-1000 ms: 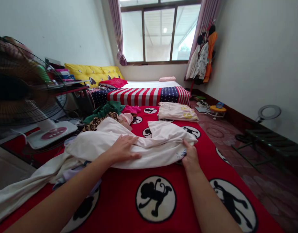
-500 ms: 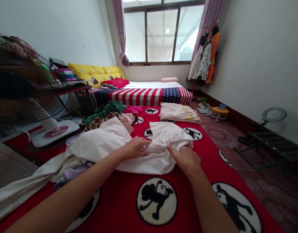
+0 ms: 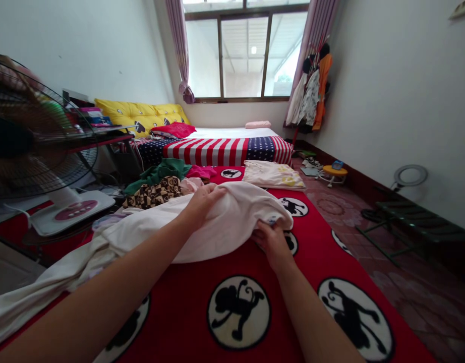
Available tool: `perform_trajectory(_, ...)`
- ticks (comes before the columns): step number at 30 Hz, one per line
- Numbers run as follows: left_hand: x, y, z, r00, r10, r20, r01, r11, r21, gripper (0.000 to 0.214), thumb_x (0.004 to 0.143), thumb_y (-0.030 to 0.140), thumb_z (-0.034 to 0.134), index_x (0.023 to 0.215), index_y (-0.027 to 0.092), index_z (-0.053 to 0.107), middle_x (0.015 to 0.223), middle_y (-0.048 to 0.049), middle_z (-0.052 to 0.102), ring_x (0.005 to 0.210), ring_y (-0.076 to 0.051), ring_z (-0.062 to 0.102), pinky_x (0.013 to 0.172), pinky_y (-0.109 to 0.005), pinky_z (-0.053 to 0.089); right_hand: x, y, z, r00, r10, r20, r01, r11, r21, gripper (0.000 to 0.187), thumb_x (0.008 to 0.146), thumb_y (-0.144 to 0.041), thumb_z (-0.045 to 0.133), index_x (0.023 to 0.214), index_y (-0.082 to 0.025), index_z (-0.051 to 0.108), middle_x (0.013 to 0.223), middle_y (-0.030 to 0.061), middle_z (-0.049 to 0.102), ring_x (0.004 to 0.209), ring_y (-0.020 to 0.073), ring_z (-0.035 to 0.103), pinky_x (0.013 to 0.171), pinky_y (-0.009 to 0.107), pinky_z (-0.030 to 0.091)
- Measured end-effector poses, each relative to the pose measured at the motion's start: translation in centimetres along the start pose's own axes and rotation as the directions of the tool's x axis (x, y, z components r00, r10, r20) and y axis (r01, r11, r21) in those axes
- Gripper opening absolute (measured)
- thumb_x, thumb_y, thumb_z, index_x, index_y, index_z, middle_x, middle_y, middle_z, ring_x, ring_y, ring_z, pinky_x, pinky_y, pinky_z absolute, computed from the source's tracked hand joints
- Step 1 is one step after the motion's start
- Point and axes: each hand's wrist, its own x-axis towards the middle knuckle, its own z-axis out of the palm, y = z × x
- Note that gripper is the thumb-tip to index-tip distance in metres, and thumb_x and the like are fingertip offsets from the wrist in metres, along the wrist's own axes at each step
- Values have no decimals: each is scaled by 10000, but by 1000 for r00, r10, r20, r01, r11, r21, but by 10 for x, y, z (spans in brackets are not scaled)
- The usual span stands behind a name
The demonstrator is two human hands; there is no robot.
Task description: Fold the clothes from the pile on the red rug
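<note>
A white garment (image 3: pixel 225 227), its exact kind unclear, is bunched and partly lifted over a red blanket (image 3: pixel 187 312) printed with monkey figures in white circles. With closed fingers, my left hand (image 3: pixel 205 204) grips the garment's upper edge near the middle. Further right and lower, my right hand (image 3: pixel 272 243) pinches its right end, beside a small blue mark on the cloth. Part of the white cloth trails left under my left forearm, which hides some of it. Beyond my left hand lies a pile with a brown patterned cloth (image 3: pixel 157 192) and a green cloth (image 3: pixel 162 171).
A folded cream garment (image 3: pixel 272 175) with yellow marks lies at the blanket's far right. A fan (image 3: pixel 32 136) stands close on the left. Along the right floor are a green folding stool (image 3: pixel 417 224), a ring light (image 3: pixel 411 175) and a small orange stool (image 3: pixel 334 171).
Both hands have gripped and raised the white garment; its crumpled right part is now stretched between them. My left hand moved up and slightly left, and the view shifted a little right.
</note>
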Motion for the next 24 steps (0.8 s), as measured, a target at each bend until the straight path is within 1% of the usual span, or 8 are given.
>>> perform_trajectory(5,-6,32,-28,995,16,-102,-23,998,-66,321,646,410,717,790,143,612,671,-15,622,588,-138,566,520,-226,434,6,-43,-10,983,-77,-167,142,895,423,160,774,-178,576,912,-220,642,857,-6,737,880,162,685,782,311,566)
perform_trajectory(10,-52,61,-13,971,-20,240,10,999,43,323,658,416,756,812,175,606,715,1,635,604,-129,591,503,-203,437,8,-67,-30,976,-142,-167,196,905,378,204,802,-320,583,937,-206,684,957,20,740,1076,206,630,971,381,484)
perform_trajectory(13,-84,60,6,709,-265,653,170,963,207,285,727,446,712,811,189,620,676,15,630,615,-133,614,549,-218,484,5,-70,-50,982,-68,-175,126,931,344,262,789,-373,582,958,-211,699,957,26,742,1065,236,640,974,414,484)
perform_trajectory(15,-93,45,14,467,-400,788,190,916,352,266,767,441,676,826,183,646,678,5,642,641,-140,636,593,-228,503,1,-68,-59,994,-22,-108,57,940,337,377,787,-468,575,1027,-203,695,1042,49,727,1079,262,634,971,436,486)
perform_trajectory(16,-92,34,16,429,-436,791,173,900,401,267,781,435,660,847,176,659,700,-8,655,660,-146,647,604,-231,506,-1,-66,-61,998,2,-59,17,944,330,456,783,-531,564,1061,-191,689,1087,68,713,1089,279,628,966,448,488)
perform_trajectory(17,-87,21,17,470,-446,762,154,891,426,279,789,429,649,886,168,667,734,-24,668,679,-152,655,607,-234,507,-3,-64,-61,1000,23,-12,-18,947,319,527,776,-586,550,1087,-181,682,1123,85,698,1098,292,622,959,457,491)
perform_trajectory(21,-46,-29,16,880,-308,361,136,893,429,472,790,408,617,1176,141,574,1048,-131,657,819,-210,670,625,-294,538,-10,-59,-54,995,88,43,-96,967,235,552,750,-596,573,1092,-175,676,1096,109,703,1081,306,629,923,461,510)
perform_trajectory(24,-17,-51,15,986,-77,151,-24,819,573,529,765,383,638,1235,156,557,1206,-163,595,948,-251,645,759,-358,535,-12,-59,-53,995,95,22,-97,977,189,517,724,-548,620,1071,-170,683,996,108,729,1043,316,646,915,469,515)
